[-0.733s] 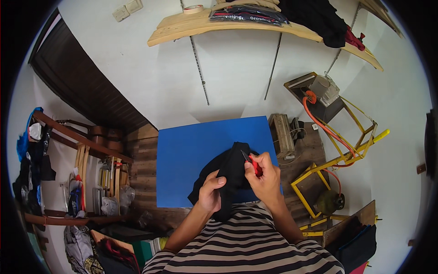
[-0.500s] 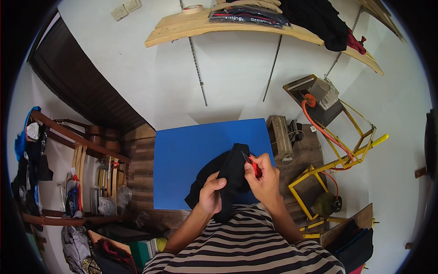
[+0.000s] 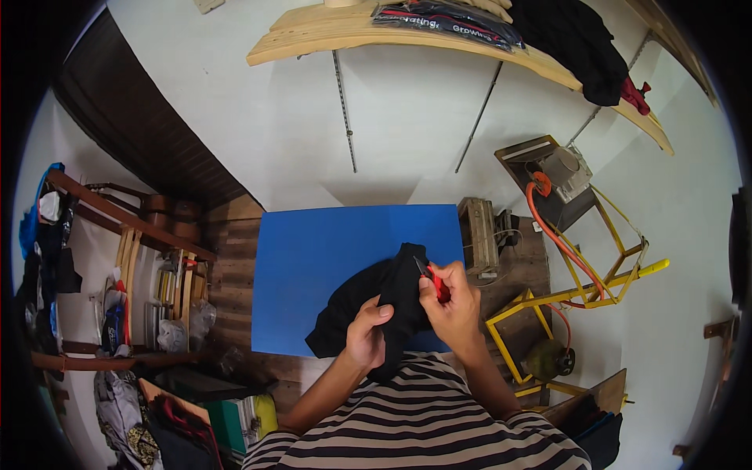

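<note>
A black garment (image 3: 368, 301) lies bunched on a blue sheet (image 3: 321, 251) that covers the wooden table. My left hand (image 3: 365, 333) grips a fold of the black garment near its lower edge. My right hand (image 3: 454, 307) holds a small red-handled cutter (image 3: 433, 280), its tip touching the garment's upper right part. Both hands sit close together over the cloth, just in front of my striped shirt.
A small wooden crate (image 3: 478, 235) stands on the table to the right of the blue sheet. A yellow metal frame (image 3: 572, 294) with an orange hose stands further right. A wooden shelf (image 3: 439, 39) with dark clothes hangs on the wall. Cluttered shelves fill the left.
The view has shifted slightly. My hands and the black garment stay in nearly the same place on the blue sheet.
</note>
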